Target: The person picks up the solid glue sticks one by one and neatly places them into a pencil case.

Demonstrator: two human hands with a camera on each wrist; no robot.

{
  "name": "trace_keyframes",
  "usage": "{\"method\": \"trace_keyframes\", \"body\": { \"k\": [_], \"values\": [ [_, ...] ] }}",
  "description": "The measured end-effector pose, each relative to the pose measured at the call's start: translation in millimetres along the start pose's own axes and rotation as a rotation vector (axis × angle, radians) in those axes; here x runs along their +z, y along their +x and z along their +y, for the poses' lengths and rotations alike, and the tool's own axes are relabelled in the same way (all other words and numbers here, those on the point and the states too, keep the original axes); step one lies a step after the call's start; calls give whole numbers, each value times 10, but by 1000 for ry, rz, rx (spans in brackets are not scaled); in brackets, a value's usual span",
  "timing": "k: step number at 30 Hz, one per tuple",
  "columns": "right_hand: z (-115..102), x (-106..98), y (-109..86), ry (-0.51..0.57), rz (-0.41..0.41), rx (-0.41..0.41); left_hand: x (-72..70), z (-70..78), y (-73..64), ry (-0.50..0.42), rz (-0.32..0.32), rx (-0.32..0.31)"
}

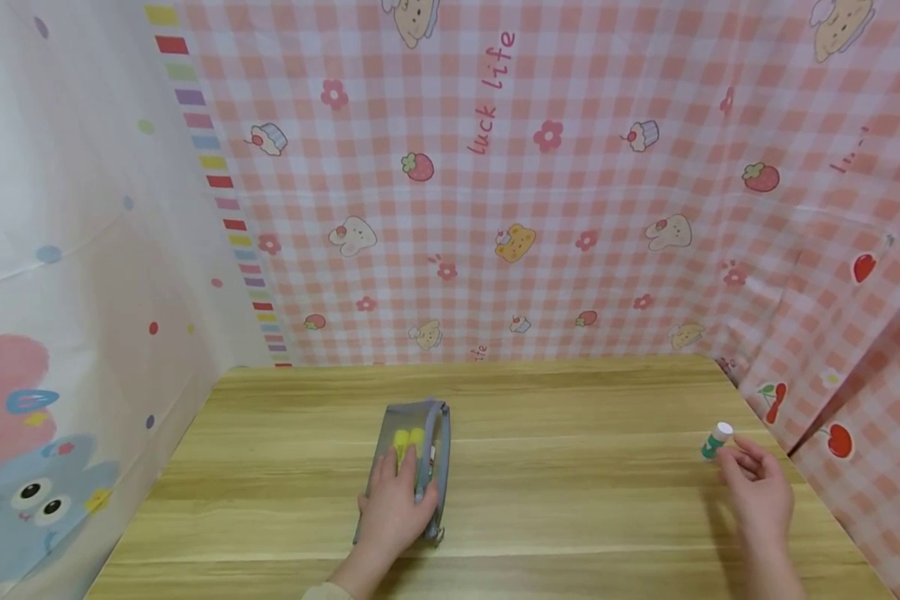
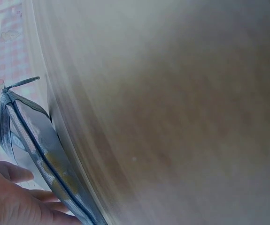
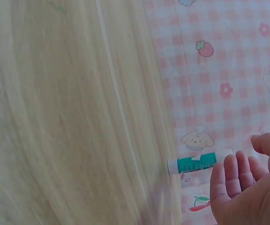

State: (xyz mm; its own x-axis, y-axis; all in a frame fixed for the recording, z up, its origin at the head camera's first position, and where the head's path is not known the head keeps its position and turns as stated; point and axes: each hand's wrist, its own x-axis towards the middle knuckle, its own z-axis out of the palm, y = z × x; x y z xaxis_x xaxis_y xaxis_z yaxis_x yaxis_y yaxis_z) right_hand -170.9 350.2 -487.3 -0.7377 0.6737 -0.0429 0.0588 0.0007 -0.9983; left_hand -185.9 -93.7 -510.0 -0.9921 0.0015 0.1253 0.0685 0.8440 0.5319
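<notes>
A grey mesh zip pouch (image 1: 420, 417) lies on the wooden table, left of the middle. Yellow items (image 1: 408, 437) show through its mesh; their kind is unclear. My left hand (image 1: 393, 508) rests on the pouch with fingers spread, the thumb by the zipped side. In the left wrist view the same hand (image 2: 17, 197) lies against the pouch (image 2: 36, 126). At the table's right side stands a glue stick (image 1: 714, 443), green-labelled with white ends. Beside it is my right hand (image 1: 761, 496), its fingers loosely bent. The right wrist view shows these fingers close to the glue stick (image 3: 196, 163), not wrapped around it.
The wooden tabletop (image 1: 570, 483) stretches between the two hands. A pink checked curtain (image 1: 525, 183) hangs behind the table and along its right side. On the left hangs a white cloth (image 1: 97, 250) with cartoon prints.
</notes>
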Motion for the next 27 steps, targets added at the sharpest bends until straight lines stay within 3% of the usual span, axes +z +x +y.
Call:
{"method": "trace_keyframes", "body": {
  "k": [5, 9, 15, 27],
  "values": [
    [35, -18, 50, -116, 51, -73, 11, -17, 2, 0, 6, 4],
    [66, -35, 93, -132, 57, -114, 13, -25, 3, -3, 5, 3],
    [97, -50, 173, -142, 60, -95, 2, -17, -2, -6, 9, 3],
    [104, -11, 287, -216, -19, -69, 1, -14, -8, 0, 10, 5]
  ]
}}
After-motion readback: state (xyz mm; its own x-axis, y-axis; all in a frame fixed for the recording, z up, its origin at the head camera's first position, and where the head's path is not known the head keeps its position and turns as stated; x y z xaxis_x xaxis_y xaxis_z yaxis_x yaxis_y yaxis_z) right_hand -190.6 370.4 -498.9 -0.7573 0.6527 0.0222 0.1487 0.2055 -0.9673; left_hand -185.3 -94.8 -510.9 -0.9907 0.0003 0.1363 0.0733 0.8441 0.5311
